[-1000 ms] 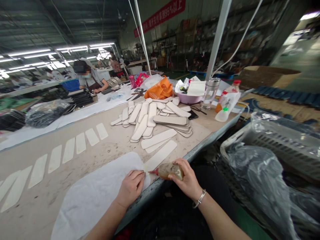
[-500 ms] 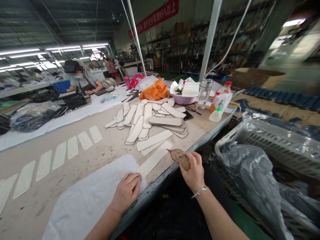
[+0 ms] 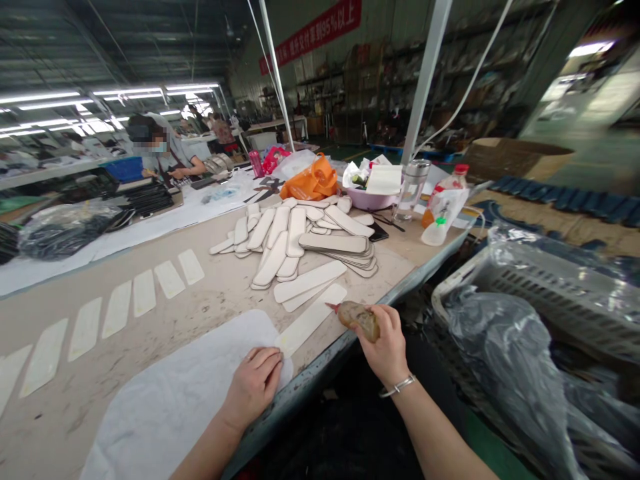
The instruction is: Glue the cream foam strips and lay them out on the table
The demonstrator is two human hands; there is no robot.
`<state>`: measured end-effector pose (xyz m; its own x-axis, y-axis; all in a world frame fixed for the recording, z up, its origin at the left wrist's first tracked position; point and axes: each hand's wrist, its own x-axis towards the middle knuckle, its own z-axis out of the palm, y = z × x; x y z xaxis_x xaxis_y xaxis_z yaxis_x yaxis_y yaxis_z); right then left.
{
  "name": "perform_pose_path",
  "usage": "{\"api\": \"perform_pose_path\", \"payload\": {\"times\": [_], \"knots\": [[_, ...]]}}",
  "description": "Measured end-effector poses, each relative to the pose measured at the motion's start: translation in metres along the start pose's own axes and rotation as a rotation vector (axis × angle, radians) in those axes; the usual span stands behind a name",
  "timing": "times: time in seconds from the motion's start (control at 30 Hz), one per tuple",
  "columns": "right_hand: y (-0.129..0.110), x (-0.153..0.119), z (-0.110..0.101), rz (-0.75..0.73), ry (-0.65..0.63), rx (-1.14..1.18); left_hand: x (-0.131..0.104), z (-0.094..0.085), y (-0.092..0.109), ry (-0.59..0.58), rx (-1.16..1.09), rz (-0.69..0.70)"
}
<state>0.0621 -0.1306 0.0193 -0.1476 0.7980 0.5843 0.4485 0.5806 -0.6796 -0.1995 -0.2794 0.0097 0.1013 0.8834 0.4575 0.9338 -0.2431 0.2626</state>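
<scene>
A squeeze bottle (image 3: 356, 317), brownish with a pointed red nozzle, is wrapped by the fingers of my right hand (image 3: 387, 343). Its tip points left, over or touching the far part of a pale strip (image 3: 311, 323) with rounded ends; which of the two I cannot tell. On that strip's near end rest the bent, closed fingers of my left hand (image 3: 257, 381), pinning it down. Beneath the left hand and the near end spreads a white cloth-like sheet (image 3: 175, 400). Two similar strips (image 3: 305, 281) lie just beyond, overlapping each other.
Several pale strips (image 3: 117, 309) stand in a row at left. A heap of dark-edged pieces (image 3: 273, 243) fills the table's middle. Behind are an orange bag (image 3: 313, 179), a purple basin (image 3: 367, 199) and bottles. A plastic crate (image 3: 565, 273) is at right; a co-worker (image 3: 163, 150) works across.
The bottle in my right hand has shifted slightly left, its nozzle now further over the strip. My left hand stays put. The co-worker's hands have moved.
</scene>
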Motion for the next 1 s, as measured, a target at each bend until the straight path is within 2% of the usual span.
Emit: {"api": "perform_pose_path", "payload": {"times": [0.27, 0.4, 0.53, 0.63, 0.77, 1.0], "knots": [[0.007, 0.041, -0.019, 0.0, 0.104, -0.048, -0.003, 0.0, -0.001, -0.006, -0.006, 0.0], [0.019, 0.055, -0.011, -0.027, 0.099, -0.012, -0.003, 0.001, -0.001, -0.008, -0.01, -0.01], [0.025, 0.052, 0.003, -0.025, 0.062, -0.017, -0.002, 0.0, -0.001, -0.019, -0.014, -0.013], [0.027, 0.049, 0.004, -0.004, 0.067, -0.054, -0.001, 0.0, -0.001, -0.013, -0.017, -0.016], [0.03, 0.044, -0.005, 0.02, 0.108, -0.104, -0.001, 0.0, -0.001, -0.011, -0.018, -0.015], [0.022, 0.026, -0.024, -0.059, 0.087, -0.099, -0.001, 0.002, -0.002, -0.008, -0.016, -0.006]]}}
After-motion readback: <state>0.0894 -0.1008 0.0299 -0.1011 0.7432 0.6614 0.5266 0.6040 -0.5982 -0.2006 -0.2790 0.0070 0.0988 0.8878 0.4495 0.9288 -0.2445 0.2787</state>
